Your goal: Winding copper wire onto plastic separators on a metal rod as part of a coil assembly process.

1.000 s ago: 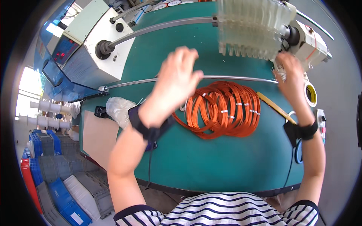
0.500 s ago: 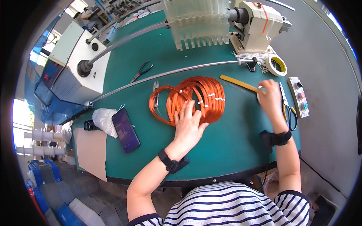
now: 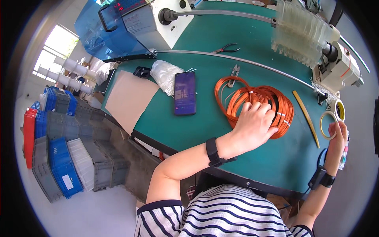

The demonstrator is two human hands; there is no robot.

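Counts on my counter

I count one coil of orange cable, one dark phone, one pair of pliers, one small pair of snips, one yellow strip, two rolls of tape, one pale and one yellow, one clear bag, and my two hands, left and right.

Glossy orange plastic-sheathed cable coil lies on a matt green table mat beside a glass-fronted phone

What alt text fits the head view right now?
A person's left hand rests on an orange cable coil on a green table, while the right hand holds a tape ring near the edge.
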